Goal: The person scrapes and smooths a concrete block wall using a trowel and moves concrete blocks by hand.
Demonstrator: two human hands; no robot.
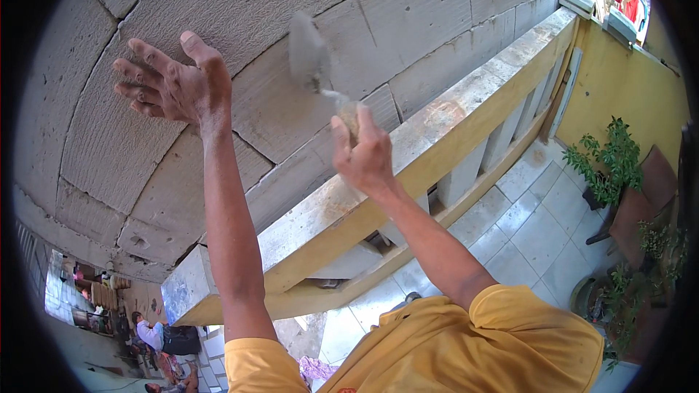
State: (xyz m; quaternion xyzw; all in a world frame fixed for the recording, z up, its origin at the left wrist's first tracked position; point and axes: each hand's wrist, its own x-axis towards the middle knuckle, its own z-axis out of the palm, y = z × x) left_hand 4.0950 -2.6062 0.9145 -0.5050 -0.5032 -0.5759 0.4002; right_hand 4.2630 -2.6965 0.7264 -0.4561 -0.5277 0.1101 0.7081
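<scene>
My left hand (182,84) lies against the grey block wall (408,18), its fingers spread and holding nothing. In my right hand (364,153) is a trowel (309,51), gripped by its handle, with the grey blade pointing up along the wall. The blade is slightly smeared by motion, so I cannot tell whether it touches the blocks. Dark joints run between the blocks, and one passes just under my left wrist.
A yellow and white balustrade (444,124) runs along the wall below my hands. Pale floor tiles (542,236) lie beyond it. Potted plants (608,160) stand at the right. At the lower left a person (149,335) sits near cluttered goods.
</scene>
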